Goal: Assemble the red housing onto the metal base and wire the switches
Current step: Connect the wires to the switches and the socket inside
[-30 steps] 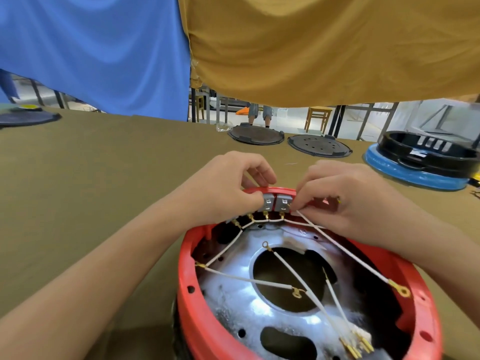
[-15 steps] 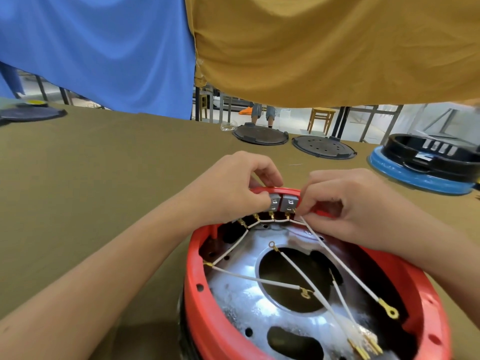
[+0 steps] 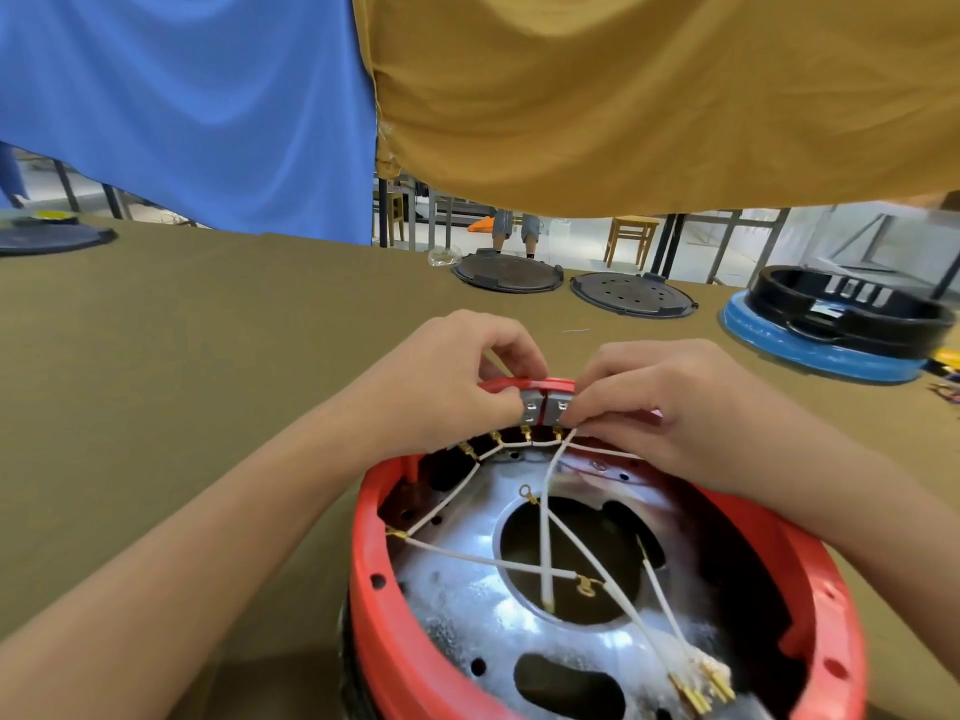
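The red housing (image 3: 826, 610) already sits around the metal base (image 3: 467, 610) on the tan surface (image 3: 208, 381) right in front of us, and the two grey switches (image 3: 545, 410) are seated side by side in its far rim. Our left hand (image 3: 457, 387) grips the left switch between thumb and curled fingers, while our right hand (image 3: 660, 407) pinches a white lead (image 3: 545, 522) at the right switch's tab. To do this well, we judge we should keep the switch braced from the left, line the connector up square with the tab and push straight, leaving the already fitted brass terminals (image 3: 524, 433) below undisturbed. Compared with half a second ago, the lead in our right hand no longer runs out toward the right side of the housing; it now droops straight down across the base's central hole (image 3: 597, 543), crossing another lead, and both hands have stayed at the switches. Dark round lids (image 3: 631, 296) and a blue-and-black unit (image 3: 831, 324) lie well apart at the far edge.
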Available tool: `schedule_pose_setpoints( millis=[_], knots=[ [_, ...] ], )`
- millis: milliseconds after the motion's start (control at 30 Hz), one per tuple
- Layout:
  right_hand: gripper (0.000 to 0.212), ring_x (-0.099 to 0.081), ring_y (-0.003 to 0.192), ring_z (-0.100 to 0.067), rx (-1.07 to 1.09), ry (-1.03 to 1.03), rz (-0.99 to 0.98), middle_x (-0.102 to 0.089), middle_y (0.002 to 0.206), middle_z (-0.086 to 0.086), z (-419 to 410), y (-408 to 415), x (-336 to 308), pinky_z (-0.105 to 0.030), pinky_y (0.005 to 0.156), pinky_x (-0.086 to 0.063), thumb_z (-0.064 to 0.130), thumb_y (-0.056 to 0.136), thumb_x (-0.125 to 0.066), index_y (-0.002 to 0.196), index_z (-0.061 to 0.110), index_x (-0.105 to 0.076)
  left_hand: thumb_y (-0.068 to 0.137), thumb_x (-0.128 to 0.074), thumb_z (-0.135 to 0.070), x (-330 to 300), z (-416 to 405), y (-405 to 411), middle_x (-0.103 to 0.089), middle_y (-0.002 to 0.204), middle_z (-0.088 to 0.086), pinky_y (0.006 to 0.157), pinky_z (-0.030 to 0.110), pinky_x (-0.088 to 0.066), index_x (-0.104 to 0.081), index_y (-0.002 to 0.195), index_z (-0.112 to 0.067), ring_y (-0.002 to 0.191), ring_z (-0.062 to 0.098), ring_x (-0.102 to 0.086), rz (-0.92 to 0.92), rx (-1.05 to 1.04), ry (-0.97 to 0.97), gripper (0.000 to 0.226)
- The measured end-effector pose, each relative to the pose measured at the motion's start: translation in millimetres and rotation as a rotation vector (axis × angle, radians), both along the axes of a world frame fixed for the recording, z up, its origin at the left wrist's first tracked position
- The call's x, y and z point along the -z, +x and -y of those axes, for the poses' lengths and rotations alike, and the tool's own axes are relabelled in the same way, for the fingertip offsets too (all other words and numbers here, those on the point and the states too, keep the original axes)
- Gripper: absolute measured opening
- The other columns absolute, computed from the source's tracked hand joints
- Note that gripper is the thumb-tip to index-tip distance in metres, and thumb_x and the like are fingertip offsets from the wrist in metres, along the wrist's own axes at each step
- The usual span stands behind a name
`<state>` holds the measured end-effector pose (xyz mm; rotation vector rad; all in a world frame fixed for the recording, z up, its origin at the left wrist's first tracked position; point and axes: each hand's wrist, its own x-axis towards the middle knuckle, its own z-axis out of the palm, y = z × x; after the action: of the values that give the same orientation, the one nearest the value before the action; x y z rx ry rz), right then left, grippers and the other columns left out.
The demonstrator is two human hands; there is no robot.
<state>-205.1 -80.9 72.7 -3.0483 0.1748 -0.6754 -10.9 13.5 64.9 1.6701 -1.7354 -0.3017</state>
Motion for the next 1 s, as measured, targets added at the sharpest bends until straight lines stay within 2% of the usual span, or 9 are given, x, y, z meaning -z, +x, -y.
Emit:
schedule_pose_setpoints(
  millis=[133,367,400,467,533,667,733,867,1000],
  knots=[
    [0.010,-0.066,0.072,-0.017,0.022,-0.014,0.004,-0.069,0.085,0.003,1,0,0,-0.038,0.065,-0.055,0.008,0.081,-0.079,0.085,0.017,-0.079,0.083,-0.071,-0.017,0,0,0,-0.068,0.094,-0.017,0.070,0.012,-0.051,-0.069,0.095,-0.031,0.084,-0.001,-0.065,0.026,-0.006,0.004,0.018],
    [0.010,-0.062,0.085,-0.014,0.033,0.018,-0.040,-0.066,0.094,0.004,2,2,2,-0.036,0.076,-0.053,0.014,0.092,-0.067,0.095,0.020,-0.075,0.084,-0.071,-0.024,0,-1,-2,-0.058,0.098,-0.013,0.074,0.014,-0.046,-0.071,0.090,-0.030,0.092,0.001,-0.057,0.127,0.043,-0.047,0.009],
    [0.011,-0.061,0.087,-0.013,0.040,0.016,-0.046,-0.065,0.095,0.005,2,2,2,-0.034,0.078,-0.052,0.016,0.093,-0.065,0.097,0.020,-0.074,0.083,-0.071,-0.029,-1,-2,-3,-0.055,0.095,-0.013,0.074,0.013,-0.041,-0.071,0.085,-0.031,0.092,0.000,-0.053,0.146,0.057,-0.059,0.003],
    [0.013,-0.058,0.090,-0.012,0.056,0.030,-0.043,-0.063,0.097,0.005,3,2,2,-0.030,0.081,-0.049,0.017,0.094,-0.061,0.100,0.020,-0.073,0.081,-0.069,-0.047,-3,-5,-4,-0.049,0.088,-0.014,0.072,0.010,-0.032,-0.070,0.073,-0.035,0.091,0.000,-0.046,0.194,0.070,-0.077,0.015],
    [0.014,-0.056,0.091,-0.009,0.070,0.069,-0.040,-0.062,0.096,0.007,3,2,2,-0.026,0.082,-0.046,0.015,0.094,-0.061,0.100,0.020,-0.072,0.077,-0.067,-0.056,-6,-7,-6,-0.046,0.081,-0.014,0.069,0.009,-0.030,-0.068,0.064,-0.038,0.089,0.000,-0.044,0.225,0.104,-0.069,0.022],
    [0.009,-0.056,0.084,-0.005,0.075,0.132,-0.012,-0.063,0.090,0.008,2,2,1,-0.021,0.078,-0.044,0.013,0.091,-0.068,0.097,0.019,-0.071,0.083,-0.071,-0.037,-9,-7,-8,-0.047,0.073,-0.008,0.067,0.015,-0.038,-0.071,0.061,-0.033,0.081,0.007,-0.050,0.180,0.190,-0.015,0.023],
    [0.013,-0.056,0.079,-0.004,0.090,0.145,0.023,-0.062,0.085,0.009,1,1,0,-0.022,0.073,-0.046,0.016,0.086,-0.074,0.098,0.018,-0.069,0.086,-0.068,-0.038,-10,-7,-7,-0.047,0.075,-0.007,0.073,0.021,-0.039,-0.074,0.064,-0.031,0.081,0.012,-0.050,0.132,0.190,0.021,0.024],
    [0.011,-0.058,0.075,-0.009,0.072,0.042,0.047,-0.063,0.082,0.006,-1,0,1,-0.032,0.069,-0.052,0.015,0.082,-0.079,0.091,0.017,-0.072,0.090,-0.065,-0.037,-10,-8,-7,-0.048,0.078,-0.008,0.077,0.019,-0.039,-0.077,0.069,-0.028,0.087,0.008,-0.050,0.101,0.226,0.092,0.026],
    [0.009,-0.058,0.079,-0.013,0.038,-0.045,0.096,-0.063,0.086,0.003,-2,0,1,-0.032,0.069,-0.052,0.016,0.083,-0.078,0.091,0.015,-0.074,0.091,-0.063,-0.037,-10,-8,-7,-0.049,0.081,-0.006,0.079,0.017,-0.038,-0.077,0.069,-0.028,0.090,0.005,-0.048,0.093,0.240,0.123,0.027]
  ],
)
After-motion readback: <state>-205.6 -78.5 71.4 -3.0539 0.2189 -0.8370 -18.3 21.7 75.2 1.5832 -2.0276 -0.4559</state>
